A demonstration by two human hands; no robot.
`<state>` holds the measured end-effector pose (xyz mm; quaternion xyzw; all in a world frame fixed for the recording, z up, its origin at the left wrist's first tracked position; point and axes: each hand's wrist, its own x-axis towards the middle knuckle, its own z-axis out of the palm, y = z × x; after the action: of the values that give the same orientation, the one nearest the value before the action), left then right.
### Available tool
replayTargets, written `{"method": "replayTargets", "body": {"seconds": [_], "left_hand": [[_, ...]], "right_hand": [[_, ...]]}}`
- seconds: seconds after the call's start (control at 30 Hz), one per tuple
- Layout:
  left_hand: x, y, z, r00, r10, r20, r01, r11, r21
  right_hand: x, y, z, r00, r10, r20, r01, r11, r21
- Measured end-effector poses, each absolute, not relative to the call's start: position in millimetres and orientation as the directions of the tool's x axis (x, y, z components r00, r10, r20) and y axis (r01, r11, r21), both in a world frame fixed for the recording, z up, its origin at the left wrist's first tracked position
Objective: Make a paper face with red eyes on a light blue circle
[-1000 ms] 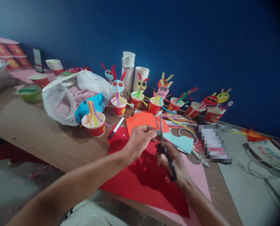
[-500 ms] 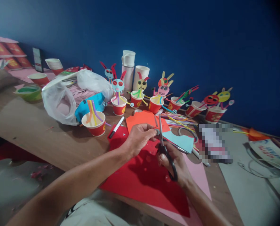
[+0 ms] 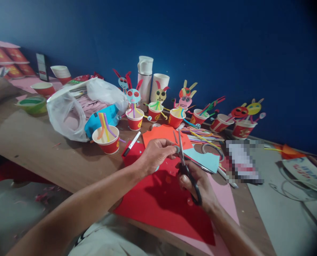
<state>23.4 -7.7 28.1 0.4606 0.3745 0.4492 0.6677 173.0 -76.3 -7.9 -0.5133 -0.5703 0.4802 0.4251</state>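
Observation:
Between the thumb and fingers of my left hand (image 3: 158, 154) is a small light blue paper piece (image 3: 177, 149), mostly covered by the fingertips. My right hand (image 3: 197, 179) grips black-handled scissors (image 3: 193, 185), their blades pointing up and slightly parted beside that piece. Both hands are above a large red paper sheet (image 3: 158, 199) with small scraps on it. An orange paper sheet (image 3: 158, 133) and a cut light blue sheet (image 3: 205, 158) lie just beyond. Left of my left hand rests a white marker with a black cap (image 3: 132, 144).
A red paper cup with straws (image 3: 106, 142) stands at the left, before a plastic bag (image 3: 67, 117). Cups with paper-faced figures (image 3: 135, 119) line the wall. Colored straws (image 3: 201, 135) and a tape roll (image 3: 213, 151) lie behind the scissors. Another person's arm (image 3: 0, 92) shows far left.
The scissor blades have shifted slightly left at the paper piece, and my left hand has turned a little. A light blue scrap now shows below my left hand.

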Motion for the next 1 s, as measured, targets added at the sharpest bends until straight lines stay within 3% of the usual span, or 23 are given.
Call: {"method": "replayTargets", "body": {"seconds": [1.0], "left_hand": [[9, 3, 30, 0.414, 0.905, -0.096, -0.156, 0.175, 0.972]], "right_hand": [[174, -78, -3, -0.155, 0.977, -0.147, 0.148, -0.124, -0.981]]}}
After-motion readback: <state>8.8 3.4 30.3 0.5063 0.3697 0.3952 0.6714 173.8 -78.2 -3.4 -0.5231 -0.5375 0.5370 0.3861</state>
